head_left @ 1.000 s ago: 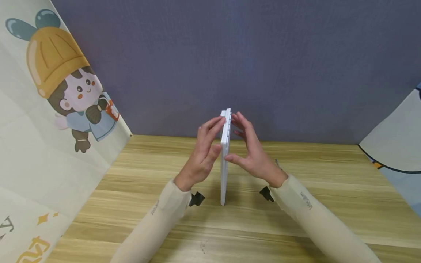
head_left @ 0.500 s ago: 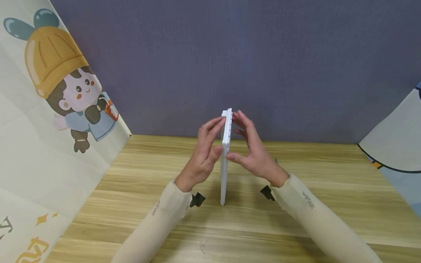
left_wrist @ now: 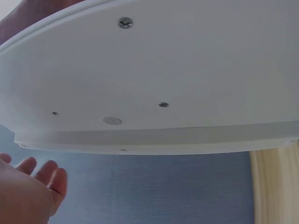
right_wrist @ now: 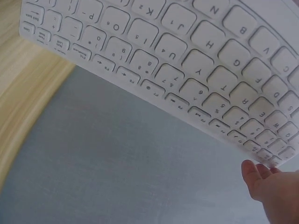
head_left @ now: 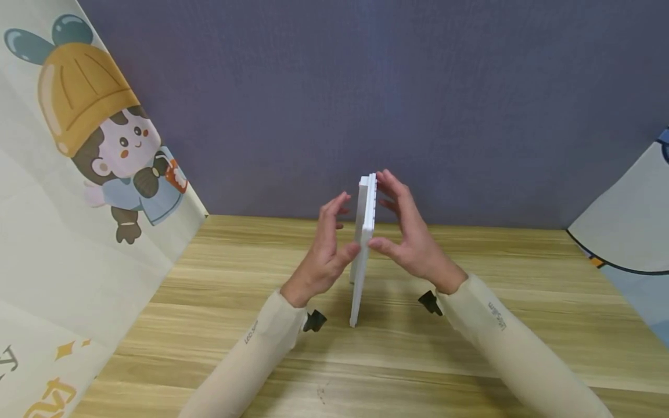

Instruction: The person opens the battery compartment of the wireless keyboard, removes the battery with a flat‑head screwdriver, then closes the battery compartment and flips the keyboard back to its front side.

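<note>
A white keyboard [head_left: 367, 215] stands on its short end, edge-on to the head view and leaning slightly right. Its plain underside, with small screws, faces my left hand [head_left: 326, 255]; the keys [right_wrist: 177, 46] face my right hand [head_left: 413, 241]. The left thumb [head_left: 349, 252] is right at the near edge, while the left fingers [left_wrist: 49, 175] are spread and apart from the underside. My right hand holds the keyboard across its width, thumb at the near edge and fingertips [right_wrist: 252, 172] at the far top corner.
Beneath is a wood-grain table [head_left: 251, 360], with a dark blue-grey panel [head_left: 292, 104] rising behind it. A pale sheet printed with a cartoon figure [head_left: 99, 139] borders the left side. Another printed sheet [head_left: 627, 215] is at the right.
The keyboard's top has tipped a little to the right, along with the right hand. The left fingers have come off its underside and straightened away.
</note>
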{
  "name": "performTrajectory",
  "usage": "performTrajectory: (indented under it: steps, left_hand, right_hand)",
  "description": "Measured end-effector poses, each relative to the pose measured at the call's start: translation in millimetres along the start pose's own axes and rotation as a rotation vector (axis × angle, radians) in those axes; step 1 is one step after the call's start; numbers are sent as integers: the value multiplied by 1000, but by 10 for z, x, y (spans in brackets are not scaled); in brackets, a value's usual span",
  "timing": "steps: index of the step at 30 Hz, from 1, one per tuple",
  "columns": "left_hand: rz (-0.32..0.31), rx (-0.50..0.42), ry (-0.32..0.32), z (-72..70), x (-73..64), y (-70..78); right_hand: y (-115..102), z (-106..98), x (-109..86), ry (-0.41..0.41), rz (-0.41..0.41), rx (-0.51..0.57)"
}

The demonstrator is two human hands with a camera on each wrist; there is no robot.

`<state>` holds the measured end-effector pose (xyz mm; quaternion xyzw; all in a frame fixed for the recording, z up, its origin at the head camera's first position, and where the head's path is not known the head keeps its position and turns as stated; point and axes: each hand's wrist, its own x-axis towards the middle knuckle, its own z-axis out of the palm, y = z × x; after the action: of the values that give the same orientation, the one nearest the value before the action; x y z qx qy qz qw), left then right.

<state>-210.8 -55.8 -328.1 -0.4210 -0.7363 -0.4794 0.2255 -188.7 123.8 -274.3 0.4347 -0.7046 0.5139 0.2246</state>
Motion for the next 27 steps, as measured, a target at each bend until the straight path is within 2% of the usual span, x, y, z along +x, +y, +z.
performTrajectory:
  steps: [8,13,19,27]
  left_hand:
    - [-101,-11,-113,76,-42,-83]
    - [-160,0,-181,118,-73,-105]
    - [-193,7,-251,191,-102,-132]
    - [-238,27,-362,262,-138,-146]
  right_hand:
    - [-43,-113,10,16,-13,-10]
    - [60,-207,-29,16,-18,-21]
    - [257,-337,-128,-1,-33,-35]
    - [279,-474,-222,-20,-48,-20]
